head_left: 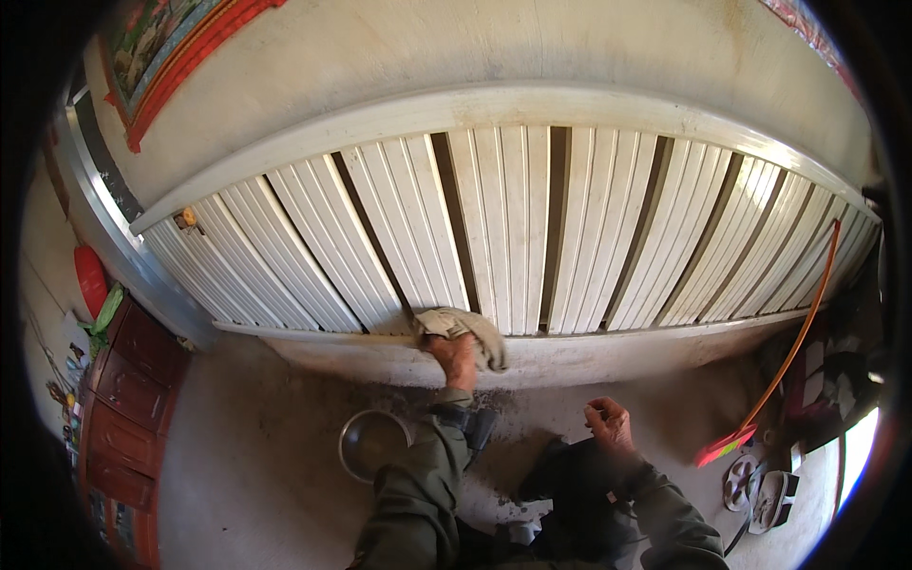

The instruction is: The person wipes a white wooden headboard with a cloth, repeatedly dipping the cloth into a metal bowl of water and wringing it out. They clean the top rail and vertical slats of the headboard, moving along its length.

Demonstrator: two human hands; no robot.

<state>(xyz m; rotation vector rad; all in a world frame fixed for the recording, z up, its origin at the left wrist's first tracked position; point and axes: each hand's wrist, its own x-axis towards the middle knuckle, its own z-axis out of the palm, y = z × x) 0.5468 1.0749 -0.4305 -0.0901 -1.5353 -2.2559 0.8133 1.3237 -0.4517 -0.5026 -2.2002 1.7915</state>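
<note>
My left hand is closed on a crumpled beige cloth. It presses the cloth to the lower edge of a white slatted panel, where the ribbed slats meet the bottom rail. Part of the cloth hangs over that rail. Down by my knee, away from the panel, my right hand has its fingers curled in, and I see nothing in them. A round metal basin stands on the floor beside my left forearm, which hides part of its rim.
Dark red cabinets line the left side, with a red oval object above. To the right, a red dustpan-like piece on a long orange handle leans against the panel. Sandals lie on the floor near it.
</note>
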